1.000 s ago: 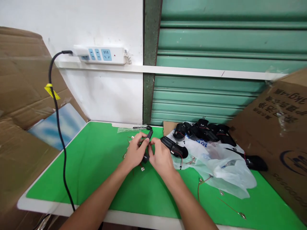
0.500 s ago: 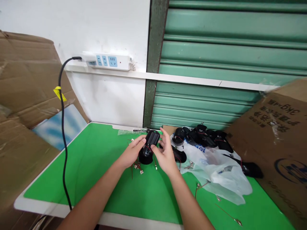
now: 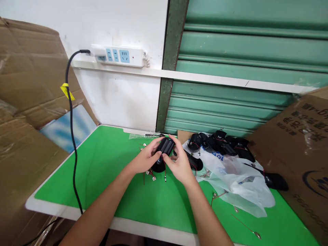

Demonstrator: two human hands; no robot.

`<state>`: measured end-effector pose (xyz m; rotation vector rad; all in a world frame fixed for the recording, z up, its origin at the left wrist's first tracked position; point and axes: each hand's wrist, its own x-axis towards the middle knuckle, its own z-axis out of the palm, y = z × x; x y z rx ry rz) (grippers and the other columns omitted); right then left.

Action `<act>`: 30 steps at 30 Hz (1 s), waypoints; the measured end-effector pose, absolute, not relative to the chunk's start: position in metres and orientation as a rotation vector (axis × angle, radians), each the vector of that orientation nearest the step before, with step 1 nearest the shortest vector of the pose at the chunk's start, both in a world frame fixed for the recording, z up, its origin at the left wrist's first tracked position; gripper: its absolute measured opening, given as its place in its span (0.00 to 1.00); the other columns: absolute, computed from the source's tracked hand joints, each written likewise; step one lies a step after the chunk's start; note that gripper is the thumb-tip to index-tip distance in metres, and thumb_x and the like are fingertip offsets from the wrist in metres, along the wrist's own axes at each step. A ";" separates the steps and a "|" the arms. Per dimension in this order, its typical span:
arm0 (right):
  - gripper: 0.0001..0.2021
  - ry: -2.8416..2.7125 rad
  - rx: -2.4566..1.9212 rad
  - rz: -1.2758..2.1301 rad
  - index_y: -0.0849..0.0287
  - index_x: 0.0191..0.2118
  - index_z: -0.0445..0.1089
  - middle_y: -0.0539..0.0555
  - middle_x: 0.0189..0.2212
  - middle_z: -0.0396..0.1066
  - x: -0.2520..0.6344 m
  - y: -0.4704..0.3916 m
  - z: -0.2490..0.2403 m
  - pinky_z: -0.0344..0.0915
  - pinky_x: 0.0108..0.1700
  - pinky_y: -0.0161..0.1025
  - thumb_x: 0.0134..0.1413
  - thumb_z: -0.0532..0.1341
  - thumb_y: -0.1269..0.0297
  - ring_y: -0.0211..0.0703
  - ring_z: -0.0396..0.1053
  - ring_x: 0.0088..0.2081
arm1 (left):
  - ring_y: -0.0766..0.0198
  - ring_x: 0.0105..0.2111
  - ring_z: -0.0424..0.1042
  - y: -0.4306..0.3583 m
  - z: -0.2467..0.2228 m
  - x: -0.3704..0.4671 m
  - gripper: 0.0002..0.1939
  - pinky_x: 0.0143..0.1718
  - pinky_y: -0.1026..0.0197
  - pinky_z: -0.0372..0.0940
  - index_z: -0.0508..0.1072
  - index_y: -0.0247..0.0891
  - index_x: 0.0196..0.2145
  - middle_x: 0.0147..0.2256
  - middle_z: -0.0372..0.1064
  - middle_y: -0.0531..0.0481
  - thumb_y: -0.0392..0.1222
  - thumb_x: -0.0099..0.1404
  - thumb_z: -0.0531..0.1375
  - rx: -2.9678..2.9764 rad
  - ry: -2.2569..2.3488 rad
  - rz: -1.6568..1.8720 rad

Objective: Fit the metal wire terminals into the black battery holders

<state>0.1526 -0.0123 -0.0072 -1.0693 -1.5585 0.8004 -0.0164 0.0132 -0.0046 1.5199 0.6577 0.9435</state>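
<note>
Both hands grip a black plastic housing (image 3: 166,146) with ridged, tube-like channels and a rounded lower end. My left hand (image 3: 145,160) closes on its left side, thumb pressed near the middle. On the other side, my right hand (image 3: 180,163) wraps the right edge, its thumb close to the left thumb. A thin red wire (image 3: 164,171) with a small pale end hangs down from the housing. Small metal contacts with red wires (image 3: 151,174) lie on the green tabletop beneath and beside it. Another black housing (image 3: 196,162) lies just right of my right hand, partly hidden.
Several black housings (image 3: 222,145) are heaped on a white plastic bag (image 3: 246,194) at right. Loose wired contacts (image 3: 214,195) lie on the green tabletop (image 3: 102,164). Cardboard boxes (image 3: 294,143) flank the table. A black cable (image 3: 73,136) hangs from the power strip (image 3: 123,56).
My left thumb has moved down to the housing's middle, close to the right thumb, and my right fingers now wrap its edge more closely. The camera view has shifted slightly.
</note>
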 end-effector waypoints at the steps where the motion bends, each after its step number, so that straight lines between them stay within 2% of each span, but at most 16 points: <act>1: 0.32 -1.559 -1.068 0.808 0.52 0.65 0.58 0.61 0.65 0.62 0.152 -0.012 -0.008 0.76 0.34 0.35 0.55 0.62 0.68 0.52 0.70 0.58 | 0.53 0.66 0.62 0.013 -0.005 -0.017 0.31 0.68 0.49 0.54 0.57 0.39 0.67 0.67 0.59 0.36 0.48 0.71 0.58 1.547 0.654 0.948; 8: 0.29 -1.526 -1.095 0.784 0.52 0.63 0.60 0.60 0.62 0.65 0.149 -0.011 -0.012 0.76 0.32 0.34 0.55 0.63 0.68 0.50 0.73 0.53 | 0.51 0.68 0.57 0.015 -0.008 -0.015 0.28 0.71 0.46 0.49 0.56 0.37 0.67 0.68 0.57 0.36 0.43 0.72 0.55 1.710 0.690 0.995; 21: 0.29 -1.487 -1.111 0.721 0.52 0.62 0.61 0.60 0.60 0.67 0.143 -0.012 -0.016 0.73 0.29 0.32 0.53 0.62 0.69 0.48 0.74 0.51 | 0.54 0.69 0.55 0.014 -0.016 -0.011 0.29 0.72 0.48 0.48 0.54 0.38 0.69 0.68 0.57 0.40 0.37 0.72 0.49 1.862 0.771 1.031; 27: 0.29 -1.445 -1.122 0.731 0.52 0.61 0.62 0.59 0.59 0.67 0.142 -0.011 -0.016 0.75 0.31 0.34 0.52 0.62 0.69 0.49 0.73 0.52 | 0.53 0.70 0.53 0.014 -0.020 -0.008 0.29 0.73 0.46 0.44 0.53 0.37 0.69 0.68 0.57 0.38 0.37 0.72 0.50 1.873 0.786 1.038; 30: 0.29 -1.457 -1.084 0.820 0.52 0.61 0.62 0.59 0.60 0.66 0.147 -0.010 -0.012 0.75 0.31 0.34 0.52 0.62 0.68 0.49 0.73 0.52 | 0.53 0.69 0.54 0.017 -0.017 -0.010 0.29 0.72 0.47 0.46 0.56 0.39 0.68 0.69 0.56 0.40 0.40 0.72 0.53 1.741 0.718 1.038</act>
